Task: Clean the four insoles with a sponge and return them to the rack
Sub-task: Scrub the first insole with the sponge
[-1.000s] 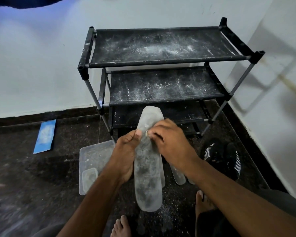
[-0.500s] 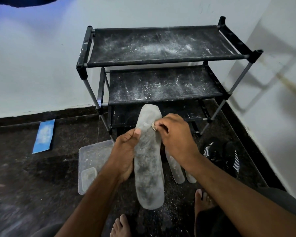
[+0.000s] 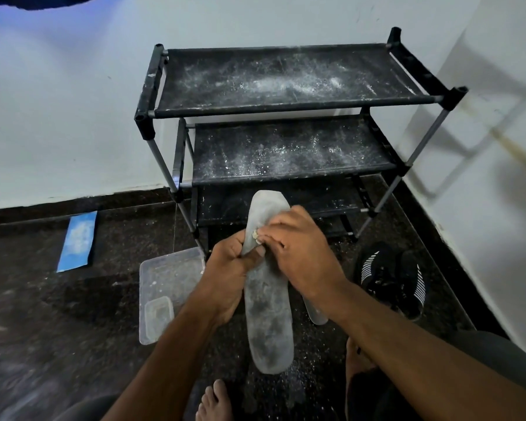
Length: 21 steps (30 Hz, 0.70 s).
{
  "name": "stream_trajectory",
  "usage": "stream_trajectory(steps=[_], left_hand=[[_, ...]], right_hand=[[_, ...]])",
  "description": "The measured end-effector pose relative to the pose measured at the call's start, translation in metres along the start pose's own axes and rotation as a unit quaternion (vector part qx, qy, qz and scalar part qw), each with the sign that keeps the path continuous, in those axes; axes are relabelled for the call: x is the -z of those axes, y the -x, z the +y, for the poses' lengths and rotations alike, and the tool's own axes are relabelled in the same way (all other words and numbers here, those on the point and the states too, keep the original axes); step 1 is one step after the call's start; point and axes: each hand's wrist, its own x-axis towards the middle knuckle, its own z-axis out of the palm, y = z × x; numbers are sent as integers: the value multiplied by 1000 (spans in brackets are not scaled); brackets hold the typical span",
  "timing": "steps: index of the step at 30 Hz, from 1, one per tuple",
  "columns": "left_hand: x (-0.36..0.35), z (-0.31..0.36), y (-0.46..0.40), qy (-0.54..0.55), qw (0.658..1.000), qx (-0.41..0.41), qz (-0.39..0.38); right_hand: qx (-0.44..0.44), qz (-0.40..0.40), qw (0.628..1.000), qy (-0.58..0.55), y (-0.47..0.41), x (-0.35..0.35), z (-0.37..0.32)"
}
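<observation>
Meanwhile, the left hand [image 3: 230, 270] grips a dusty insole [image 3: 268, 299] while the right hand [image 3: 301, 253] pinches a small sponge [image 3: 255, 235] against it before the rack [image 3: 286, 123].

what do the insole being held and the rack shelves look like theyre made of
Insole: seemingly soft foam or rubber, matte grey, blotched with dark grime. Rack shelves: apparently black fabric stretched between bars, matte, dusted with white powder. Rack posts: grey tubes with a dull sheen, probably metal; the black corner joints look plastic.
</observation>
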Motion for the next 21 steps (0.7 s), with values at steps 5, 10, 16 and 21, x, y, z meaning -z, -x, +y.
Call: stream_trajectory(steps=[5,10,16,21], left_hand=[[-1,-2,1,-28,1000,8,4],[1,-3,0,-30,1000,5,2],[1,-5,0,-44,999,9,0],[0,-5,0,-53,998,10,-17]], right_hand=[[-31,41,996,73,-7,8,11],[9,-23,1000,-2,1,-5,5],[1,-31,999,20,2,-1,0],[-65,22,996,56,-9,6,15]])
